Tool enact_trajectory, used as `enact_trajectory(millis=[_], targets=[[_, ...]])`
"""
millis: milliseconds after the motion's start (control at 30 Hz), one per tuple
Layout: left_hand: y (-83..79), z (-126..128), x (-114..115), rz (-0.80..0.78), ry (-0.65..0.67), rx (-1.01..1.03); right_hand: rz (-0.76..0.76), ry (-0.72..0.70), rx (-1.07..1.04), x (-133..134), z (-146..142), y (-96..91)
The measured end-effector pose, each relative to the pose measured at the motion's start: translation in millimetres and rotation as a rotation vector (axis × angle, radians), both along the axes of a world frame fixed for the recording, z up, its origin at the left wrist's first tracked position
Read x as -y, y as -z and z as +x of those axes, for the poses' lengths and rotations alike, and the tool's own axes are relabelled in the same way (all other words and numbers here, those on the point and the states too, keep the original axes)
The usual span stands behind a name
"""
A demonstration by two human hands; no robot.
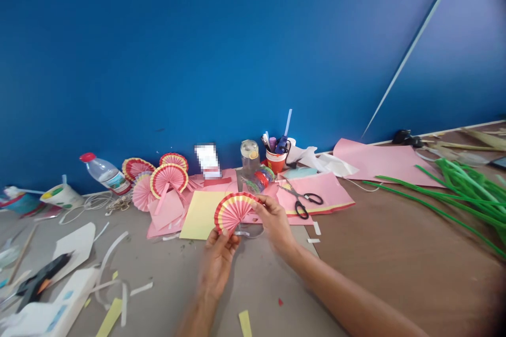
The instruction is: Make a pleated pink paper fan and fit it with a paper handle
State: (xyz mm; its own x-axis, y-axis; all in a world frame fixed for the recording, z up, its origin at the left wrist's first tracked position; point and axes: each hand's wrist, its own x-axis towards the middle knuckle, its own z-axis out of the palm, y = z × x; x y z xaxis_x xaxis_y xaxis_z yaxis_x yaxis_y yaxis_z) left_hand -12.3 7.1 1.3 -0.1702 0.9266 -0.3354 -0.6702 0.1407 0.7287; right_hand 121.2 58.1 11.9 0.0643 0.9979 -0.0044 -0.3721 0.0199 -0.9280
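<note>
Head view: left hand point(219, 258) pinches the lower pivot of a pleated paper fan point(233, 211), while right hand point(274, 221) grips its upper right edge, apparently spreading the pleats. Fan is raised above the bench point(395, 253), near scissors point(302, 200) and finished fans point(168, 179).

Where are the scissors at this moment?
The scissors lie open on pink paper just right of centre in the head view, beyond the right hand, below the orange cup.

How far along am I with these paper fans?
Done: several finished fans lie by the blue wall. In hand: a half-open fan, pinched at its base by the left hand and held at its edge by the right hand. Left: it forms only a half circle, and uncut yellow paper and scissors lie nearby.
</note>
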Motion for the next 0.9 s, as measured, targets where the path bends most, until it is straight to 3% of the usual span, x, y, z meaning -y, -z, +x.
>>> enact_trajectory(millis=[133, 267, 467, 667, 900], targets=[[1.5, -0.2, 0.4, -0.062, 0.034, 0.120, 0.023, -0.029, -0.043, 0.0, -2.2, 3.4], [2.7, -7.6, -4.1, -0.011, -0.022, 0.189, -0.005, -0.134, -0.026, 3.4, -3.9, 6.4], [0.2, -11.0, -5.3, 0.037, -0.077, 0.107, -0.117, -0.298, 0.004, 8.5, -6.4, 9.9], [-5.6, -5.0, 1.3, 0.053, 0.015, -0.070, 0.000, -0.149, -0.012, 3.3, -1.8, 4.4], [-3.6, -7.8, -1.0, -0.001, 0.067, 0.112, 0.024, -0.199, 0.009, 3.3, 0.5, 5.6]])
